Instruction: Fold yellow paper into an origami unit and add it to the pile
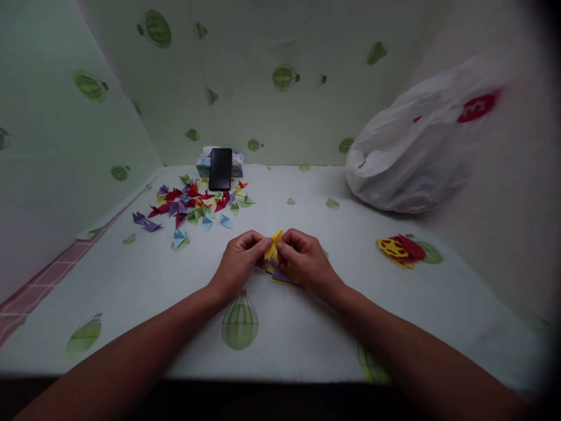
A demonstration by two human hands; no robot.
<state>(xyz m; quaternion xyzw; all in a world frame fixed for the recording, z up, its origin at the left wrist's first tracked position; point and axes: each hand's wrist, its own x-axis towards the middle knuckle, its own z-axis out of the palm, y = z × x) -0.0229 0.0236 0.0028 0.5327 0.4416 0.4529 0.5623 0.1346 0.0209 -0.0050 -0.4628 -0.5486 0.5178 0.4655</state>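
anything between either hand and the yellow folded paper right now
Nothing visible does: the left hand and the right hand both pinch the yellow folded paper directly. The purple paper, partly hidden by the right hand, lies beneath, not between.

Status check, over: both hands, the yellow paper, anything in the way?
Left hand and right hand both pinching folded yellow paper. Purple paper below, partly hidden by right hand. No obstruction seen; folded-paper pile apart, ahead-left.
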